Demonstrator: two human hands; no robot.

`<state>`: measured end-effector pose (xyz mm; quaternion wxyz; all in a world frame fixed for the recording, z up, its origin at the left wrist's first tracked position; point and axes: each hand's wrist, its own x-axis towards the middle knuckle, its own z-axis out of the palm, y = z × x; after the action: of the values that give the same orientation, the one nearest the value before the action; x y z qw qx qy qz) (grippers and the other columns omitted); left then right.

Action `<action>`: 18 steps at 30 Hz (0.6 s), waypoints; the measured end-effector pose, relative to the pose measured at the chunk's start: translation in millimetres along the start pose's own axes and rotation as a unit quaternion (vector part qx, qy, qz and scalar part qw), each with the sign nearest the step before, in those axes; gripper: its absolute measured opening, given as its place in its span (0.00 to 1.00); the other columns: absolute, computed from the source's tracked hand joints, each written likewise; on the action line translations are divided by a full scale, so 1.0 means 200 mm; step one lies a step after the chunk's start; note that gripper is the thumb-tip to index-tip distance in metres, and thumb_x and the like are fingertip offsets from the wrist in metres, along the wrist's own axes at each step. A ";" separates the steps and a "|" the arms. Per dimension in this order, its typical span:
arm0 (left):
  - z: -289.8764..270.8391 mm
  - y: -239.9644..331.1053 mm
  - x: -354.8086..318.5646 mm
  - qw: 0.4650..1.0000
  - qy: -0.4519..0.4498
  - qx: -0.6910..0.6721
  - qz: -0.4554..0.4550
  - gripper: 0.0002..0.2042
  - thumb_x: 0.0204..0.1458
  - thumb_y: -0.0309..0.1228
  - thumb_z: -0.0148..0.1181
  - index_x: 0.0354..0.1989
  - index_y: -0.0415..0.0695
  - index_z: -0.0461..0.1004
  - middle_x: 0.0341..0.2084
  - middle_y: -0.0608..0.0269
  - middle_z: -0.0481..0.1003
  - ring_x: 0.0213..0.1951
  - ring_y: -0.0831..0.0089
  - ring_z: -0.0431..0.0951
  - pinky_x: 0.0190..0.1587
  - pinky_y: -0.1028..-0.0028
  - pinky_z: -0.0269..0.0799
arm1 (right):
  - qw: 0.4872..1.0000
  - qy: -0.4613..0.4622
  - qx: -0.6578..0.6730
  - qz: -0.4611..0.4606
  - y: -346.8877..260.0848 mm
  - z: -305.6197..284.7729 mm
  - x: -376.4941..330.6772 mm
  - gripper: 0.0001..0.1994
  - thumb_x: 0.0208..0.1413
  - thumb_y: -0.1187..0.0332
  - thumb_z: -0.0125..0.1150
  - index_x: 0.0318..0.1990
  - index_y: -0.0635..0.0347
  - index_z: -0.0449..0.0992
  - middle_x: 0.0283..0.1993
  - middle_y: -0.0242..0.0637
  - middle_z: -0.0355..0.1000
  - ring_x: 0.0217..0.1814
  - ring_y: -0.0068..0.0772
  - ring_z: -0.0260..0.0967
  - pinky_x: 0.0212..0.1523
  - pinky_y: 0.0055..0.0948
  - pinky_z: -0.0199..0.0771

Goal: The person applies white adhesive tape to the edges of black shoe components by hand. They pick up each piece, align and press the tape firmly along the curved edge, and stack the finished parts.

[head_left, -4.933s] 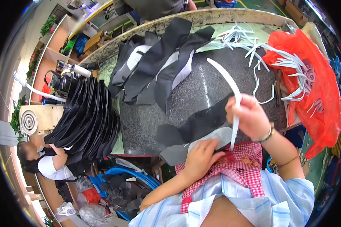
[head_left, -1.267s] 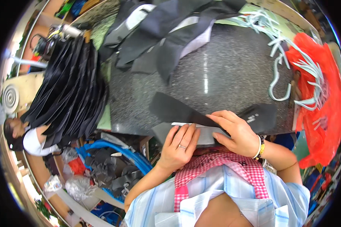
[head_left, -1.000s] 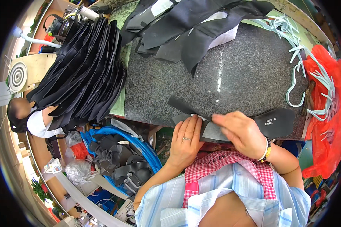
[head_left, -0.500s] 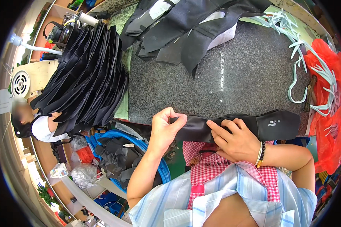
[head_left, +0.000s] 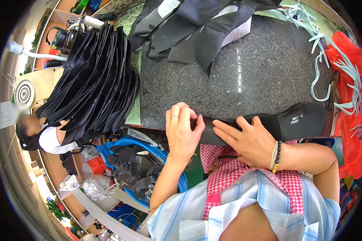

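Saw a fanned stack of black cut pieces (head_left: 96, 76) up and to the left of the left hand (head_left: 183, 132). Found a looser pile of black pieces (head_left: 201, 28) well beyond both hands, on the far part of the speckled grey table (head_left: 261, 80). Noted pale green strips (head_left: 321, 76) beyond the right hand (head_left: 249, 140), spilling toward a red plastic bag (head_left: 350, 80) (crumpled, at the table's right edge). Spotted a blue basket (head_left: 165, 156) below the left hand, and another person (head_left: 48, 136) far to its left.
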<state>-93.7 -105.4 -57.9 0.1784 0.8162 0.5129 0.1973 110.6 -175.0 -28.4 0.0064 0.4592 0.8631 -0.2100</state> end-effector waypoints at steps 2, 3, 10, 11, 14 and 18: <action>0.01 0.00 0.02 0.994 0.060 0.077 0.046 0.08 0.46 0.18 0.63 0.33 0.40 0.72 0.42 0.53 0.73 0.45 0.54 0.73 0.47 0.59 0.69 | 0.999 0.009 -0.027 0.029 -0.05 0.02 0.06 0.35 0.46 0.64 0.64 0.67 0.51 0.65 0.73 0.26 0.54 0.51 0.36 0.62 0.36 0.39 0.67; 0.02 0.02 0.00 0.992 0.069 0.027 0.105 0.10 0.49 0.18 0.61 0.40 0.40 0.73 0.40 0.54 0.76 0.42 0.53 0.76 0.47 0.58 0.70 | 0.997 -0.003 -0.065 0.044 -0.07 0.01 0.09 0.35 0.44 0.62 0.66 0.64 0.51 0.67 0.72 0.24 0.55 0.50 0.36 0.62 0.36 0.37 0.69; 0.00 0.18 -0.11 0.984 -0.080 0.036 0.155 0.20 0.47 0.38 0.68 0.47 0.41 0.77 0.46 0.55 0.77 0.49 0.57 0.77 0.56 0.56 0.69 | 0.970 0.102 0.218 -0.022 0.30 0.02 -0.29 0.24 0.39 0.70 0.70 0.47 0.64 0.75 0.51 0.41 0.73 0.51 0.42 0.70 0.51 0.36 0.74; 0.02 0.24 -0.10 0.971 -0.107 0.031 0.213 0.20 0.45 0.36 0.67 0.46 0.41 0.77 0.45 0.56 0.77 0.49 0.58 0.77 0.55 0.58 0.70 | 0.970 0.093 0.225 -0.016 0.30 0.00 -0.29 0.23 0.39 0.70 0.70 0.47 0.65 0.75 0.51 0.41 0.72 0.51 0.43 0.70 0.51 0.36 0.74; 0.14 0.31 -0.07 0.933 -0.115 0.004 0.342 0.16 0.42 0.29 0.59 0.42 0.39 0.78 0.42 0.58 0.75 0.48 0.62 0.75 0.53 0.64 0.73 | 0.971 0.088 0.222 -0.016 0.30 -0.01 -0.31 0.22 0.41 0.69 0.70 0.47 0.65 0.76 0.50 0.41 0.70 0.51 0.42 0.70 0.51 0.36 0.73; 0.15 0.32 -0.07 0.927 -0.110 -0.003 0.359 0.15 0.41 0.28 0.59 0.40 0.36 0.78 0.40 0.55 0.75 0.46 0.60 0.76 0.51 0.64 0.75 | 0.982 0.160 0.070 -0.065 0.26 0.08 -0.36 0.21 0.44 0.66 0.66 0.47 0.64 0.76 0.48 0.37 0.70 0.49 0.37 0.70 0.52 0.36 0.73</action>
<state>-34.1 -147.0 -53.5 0.1536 0.9617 0.1623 0.1586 190.6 -212.5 -47.6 -0.1775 0.4287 0.8645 -0.1933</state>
